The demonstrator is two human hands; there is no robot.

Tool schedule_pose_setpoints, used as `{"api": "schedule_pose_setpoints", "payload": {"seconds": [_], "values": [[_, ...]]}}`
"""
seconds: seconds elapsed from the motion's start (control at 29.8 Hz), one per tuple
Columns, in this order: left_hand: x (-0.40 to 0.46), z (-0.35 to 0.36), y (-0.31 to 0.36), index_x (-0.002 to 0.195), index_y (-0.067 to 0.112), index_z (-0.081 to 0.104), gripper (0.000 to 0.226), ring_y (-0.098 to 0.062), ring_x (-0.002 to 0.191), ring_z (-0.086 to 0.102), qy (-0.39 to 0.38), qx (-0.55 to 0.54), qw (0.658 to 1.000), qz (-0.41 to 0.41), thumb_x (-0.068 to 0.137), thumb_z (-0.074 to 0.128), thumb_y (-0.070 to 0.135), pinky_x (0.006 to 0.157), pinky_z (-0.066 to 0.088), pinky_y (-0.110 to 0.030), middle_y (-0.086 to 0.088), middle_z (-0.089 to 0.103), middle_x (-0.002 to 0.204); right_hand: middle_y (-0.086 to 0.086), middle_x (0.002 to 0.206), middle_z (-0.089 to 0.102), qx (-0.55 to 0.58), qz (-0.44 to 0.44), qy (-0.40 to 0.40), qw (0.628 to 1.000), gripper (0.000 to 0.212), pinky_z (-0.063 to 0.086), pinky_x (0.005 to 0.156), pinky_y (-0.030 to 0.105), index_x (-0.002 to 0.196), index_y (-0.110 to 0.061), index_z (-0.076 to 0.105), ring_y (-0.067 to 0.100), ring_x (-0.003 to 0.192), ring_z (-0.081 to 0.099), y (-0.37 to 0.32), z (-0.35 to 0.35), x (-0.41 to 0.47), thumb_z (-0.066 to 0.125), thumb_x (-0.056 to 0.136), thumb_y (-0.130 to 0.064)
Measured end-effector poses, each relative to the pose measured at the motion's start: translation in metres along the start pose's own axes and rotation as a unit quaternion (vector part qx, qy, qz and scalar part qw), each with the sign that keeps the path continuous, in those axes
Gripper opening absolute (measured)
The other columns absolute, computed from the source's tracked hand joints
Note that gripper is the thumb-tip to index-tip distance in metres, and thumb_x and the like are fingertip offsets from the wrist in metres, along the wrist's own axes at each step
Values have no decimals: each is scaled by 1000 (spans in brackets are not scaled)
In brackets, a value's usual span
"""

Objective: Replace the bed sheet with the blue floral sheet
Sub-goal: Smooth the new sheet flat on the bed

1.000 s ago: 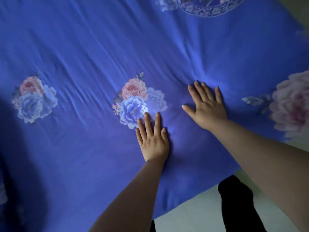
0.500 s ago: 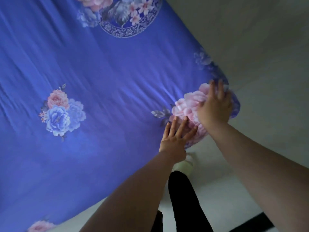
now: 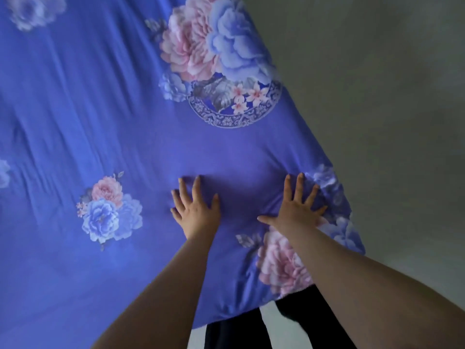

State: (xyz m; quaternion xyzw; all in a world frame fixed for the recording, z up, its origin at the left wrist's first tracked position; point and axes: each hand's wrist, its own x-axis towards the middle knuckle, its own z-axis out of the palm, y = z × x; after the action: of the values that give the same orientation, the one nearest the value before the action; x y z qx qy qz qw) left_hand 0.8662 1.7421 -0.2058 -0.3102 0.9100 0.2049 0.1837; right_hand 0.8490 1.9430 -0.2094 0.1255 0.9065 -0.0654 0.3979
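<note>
The blue floral sheet (image 3: 100, 122) lies spread over the bed and fills most of the view, with pink and pale blue flower prints and a round patterned medallion. Soft wrinkles run across its left part. My left hand (image 3: 196, 210) presses flat on the sheet with fingers spread, just right of a small flower cluster. My right hand (image 3: 297, 210) presses flat too, close to the bed's right edge, its fingers reaching onto a printed flower at the border. The fabric dips between both hands.
A grey wall (image 3: 377, 96) runs along the bed's right side. Below the bed's near corner are my dark trouser legs (image 3: 239, 331) and a strip of pale floor (image 3: 276, 331).
Both hands have moved from the corner flower print further up the sheet and now lie flat with fingers spread. The view has shifted, showing more of the medallion and the right edge.
</note>
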Motion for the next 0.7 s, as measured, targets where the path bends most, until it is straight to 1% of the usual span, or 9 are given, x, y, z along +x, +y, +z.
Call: {"api": "schedule_pose_setpoints", "payload": {"seconds": [0.1, 0.27, 0.34, 0.4, 0.44, 0.5, 0.57, 0.64, 0.7], "values": [[43, -8, 35, 147, 48, 0, 80, -32, 145, -14, -100, 40, 990, -89, 85, 49, 62, 111, 7, -64, 10, -17, 158, -6, 153, -31, -7, 11, -27, 1000, 137, 15, 106, 68, 146, -34, -23, 37, 143, -17, -4, -2, 5, 61, 50, -84], [65, -9, 58, 147, 49, -3, 90, -37, 144, -13, -132, 52, 979, -149, 80, 55, 67, 106, 19, -68, 9, -20, 157, -6, 153, -32, -26, -20, -100, 994, 130, 23, 105, 64, 146, -35, -21, 39, 143, -10, -6, -17, 4, 68, 59, -73], [70, -9, 72, 147, 46, -8, 101, -38, 144, -12, -150, 34, 970, -187, 74, 58, 71, 108, 21, -64, 6, -21, 157, -4, 153, -32, -60, -73, -135, 986, 119, 27, 106, 59, 146, -34, -20, 40, 143, -3, 2, -36, 12, 68, 70, -61], [69, -1, 102, 148, 39, -13, 112, -42, 143, -11, -157, 12, 959, -237, 71, 61, 72, 112, 16, -59, -3, -21, 157, -5, 153, -30, -102, -159, -188, 964, 93, 27, 110, 51, 149, -32, -11, 39, 144, 4, 21, -63, 22, 58, 88, -37], [69, 3, 117, 149, 36, -13, 114, -45, 142, -9, -154, 6, 953, -259, 71, 63, 70, 114, 13, -58, -7, -20, 157, -6, 155, -24, -107, -205, -217, 948, 78, 26, 113, 47, 151, -29, -1, 36, 144, 11, 31, -79, 31, 50, 93, -24], [79, 9, 143, 150, 31, -13, 117, -51, 141, -5, -149, 13, 943, -297, 71, 64, 68, 116, 8, -53, -15, -17, 157, -1, 159, 11, -104, -265, -286, 915, 57, 29, 112, 38, 147, -24, 28, 27, 139, 32, 49, -123, 71, 41, 92, -14], [90, 9, 149, 150, 30, -12, 119, -51, 141, -4, -173, 27, 933, -316, 69, 66, 68, 116, 6, -50, -16, -16, 157, 4, 135, 54, -65, -279, -325, 901, 40, 41, 101, 33, 120, -30, 59, 25, 122, 52, 51, -176, 108, 41, 84, -23], [98, 4, 148, 150, 32, -12, 121, -47, 142, -5, -193, 30, 926, -322, 67, 68, 69, 116, 7, -48, -15, -16, 157, 6, 109, 68, -23, -274, -278, 921, 30, 45, 82, 26, 101, -29, 65, 27, 103, 61, 36, -228, 146, 42, 81, -28], [99, 2, 143, 150, 32, -12, 123, -46, 143, -4, -206, 29, 925, -318, 65, 69, 69, 117, 7, -47, -16, -15, 157, 5, 108, 69, -48, -310, -179, 932, 25, 37, 73, 25, 106, -26, 65, 28, 101, 61, 4, -270, 173, 46, 91, -21]]}}
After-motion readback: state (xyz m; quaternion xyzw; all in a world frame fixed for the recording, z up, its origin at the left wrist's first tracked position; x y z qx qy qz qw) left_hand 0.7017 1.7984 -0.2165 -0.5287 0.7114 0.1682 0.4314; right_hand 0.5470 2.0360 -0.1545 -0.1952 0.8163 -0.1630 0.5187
